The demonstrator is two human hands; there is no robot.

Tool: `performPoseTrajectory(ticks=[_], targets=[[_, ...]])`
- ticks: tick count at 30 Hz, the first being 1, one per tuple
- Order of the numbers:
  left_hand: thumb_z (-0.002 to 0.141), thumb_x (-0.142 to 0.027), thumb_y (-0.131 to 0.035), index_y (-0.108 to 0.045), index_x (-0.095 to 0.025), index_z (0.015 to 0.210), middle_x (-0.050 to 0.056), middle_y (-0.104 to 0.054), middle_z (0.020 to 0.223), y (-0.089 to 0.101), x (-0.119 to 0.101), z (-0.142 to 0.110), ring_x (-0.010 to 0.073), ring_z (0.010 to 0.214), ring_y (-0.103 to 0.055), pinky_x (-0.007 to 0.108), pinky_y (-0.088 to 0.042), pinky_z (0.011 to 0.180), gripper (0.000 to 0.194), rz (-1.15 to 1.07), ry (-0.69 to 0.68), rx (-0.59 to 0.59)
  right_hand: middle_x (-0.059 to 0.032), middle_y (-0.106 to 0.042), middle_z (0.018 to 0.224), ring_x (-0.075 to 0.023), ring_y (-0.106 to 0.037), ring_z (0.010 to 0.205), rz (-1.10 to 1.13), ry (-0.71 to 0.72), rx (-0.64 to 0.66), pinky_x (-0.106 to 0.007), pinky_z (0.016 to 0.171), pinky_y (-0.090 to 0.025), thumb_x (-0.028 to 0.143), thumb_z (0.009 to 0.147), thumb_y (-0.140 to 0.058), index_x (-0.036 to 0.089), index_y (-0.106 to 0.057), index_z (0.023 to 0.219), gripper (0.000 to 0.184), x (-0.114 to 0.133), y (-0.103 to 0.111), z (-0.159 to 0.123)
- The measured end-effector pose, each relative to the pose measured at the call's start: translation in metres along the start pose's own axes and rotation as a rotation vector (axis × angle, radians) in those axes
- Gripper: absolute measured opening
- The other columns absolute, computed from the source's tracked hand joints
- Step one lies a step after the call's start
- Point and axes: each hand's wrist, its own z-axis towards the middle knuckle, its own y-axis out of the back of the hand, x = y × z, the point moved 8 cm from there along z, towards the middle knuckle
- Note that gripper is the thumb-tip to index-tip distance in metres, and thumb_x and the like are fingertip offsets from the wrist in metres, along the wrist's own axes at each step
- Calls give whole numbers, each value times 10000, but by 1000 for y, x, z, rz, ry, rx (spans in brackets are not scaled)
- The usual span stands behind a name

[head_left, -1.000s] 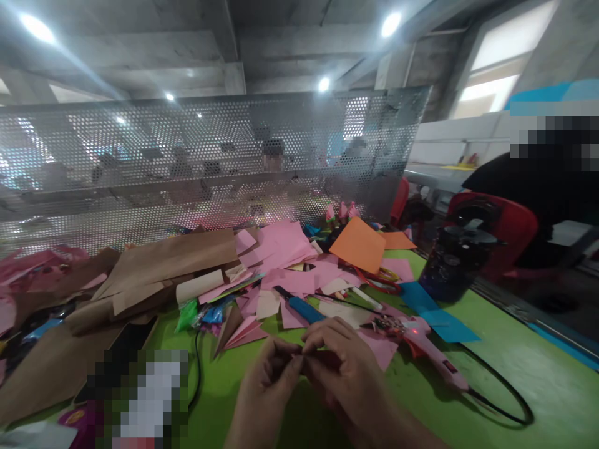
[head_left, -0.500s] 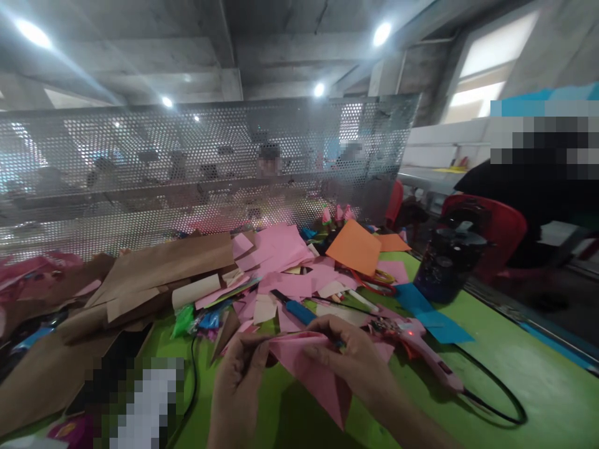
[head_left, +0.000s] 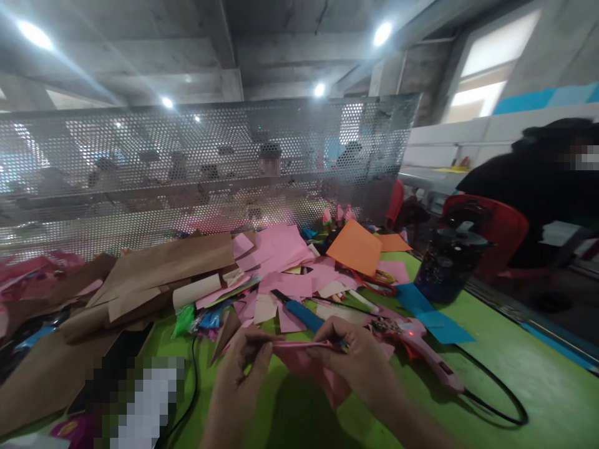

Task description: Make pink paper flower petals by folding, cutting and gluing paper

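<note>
**Pink paper (head_left: 304,358) pinched between the left hand (head_left: 241,368) and the right hand (head_left: 358,355) over a cluttered green table (head_left: 528,337)**

Clock directions are from the pink paper, with 12 o'clock pointing away from the person. The paper is low in the view, near the middle, in front of the person. Its upper edge runs across between the hands, and the rest hangs toward 5 o'clock, narrowing as it drops. Whether its lower tip touches the table, I cannot tell.

At 9 o'clock, the left thumb and forefinger are clamped on one end of that edge. At 3 o'clock, the right thumb and fingers are clamped near the other end.

Just past the right fingers, at 12 o'clock, lies a blue-handled tool (head_left: 302,313), partly hidden by them. Beyond the right hand, at 3 o'clock, a pink glue gun (head_left: 430,358) with a red light rests on the table, trailing a black cord (head_left: 517,405). A blue sheet (head_left: 435,321) is near it, at 2 o'clock.

Farther off are an orange sheet (head_left: 356,246) at 1 o'clock, loose pink sheets (head_left: 276,246) around 12, and brown paper (head_left: 173,262) at 10. A perforated metal screen (head_left: 210,162) stands behind them.
</note>
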Motion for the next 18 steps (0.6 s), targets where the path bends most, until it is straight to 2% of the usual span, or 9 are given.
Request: performPoseTrajectory(ticks=[2,4,7,10,13,18], targets=[[840,-325,-614,-692,-237,966,61,-713,983,-3,-15,0,240,940,-641,312,-479,793,173,185,-87,60,11,-632,645,-171,-571,632,-64,36,-1,-245,557,-393,187,710,-684,189,-646,681,48,4,-1,-3],[849,-299,-605,-703,-279,1037,60,-711,1050,-10,-25,-2,261,986,-625,334,-449,817,214,366,-178,153,5,-645,649,-174,-585,626,-91,76,9,-247,552,-402,206,736,-681,191,-649,683,64,8,-4,-5],[852,-271,-606,-742,-303,925,37,-737,872,-20,-27,-5,250,831,-641,341,-407,775,157,541,-267,267,1,-641,644,-176,-587,626,-116,118,18,-255,561,-408,247,745,-705,191,-644,666,115,13,-7,-7],[859,-266,-596,-735,-271,802,31,-716,747,-19,-22,-4,234,725,-624,323,-384,714,150,553,-256,253,-1,-657,706,-179,-601,678,-91,103,63,-256,598,-427,239,754,-702,193,-667,747,58,14,-9,-5],[883,-266,-554,-719,-242,795,35,-689,741,-15,-19,-3,226,725,-605,293,-383,679,189,498,-211,210,-9,-674,770,-189,-615,738,-10,51,119,-262,642,-450,305,799,-673,191,-669,836,120,11,-8,-3],[888,-275,-534,-687,-223,788,38,-669,749,-16,-14,-6,219,725,-589,267,-370,652,190,450,-161,245,-4,-667,715,-186,-604,715,8,14,114,-263,640,-443,309,791,-673,177,-659,756,138,9,-4,0]])
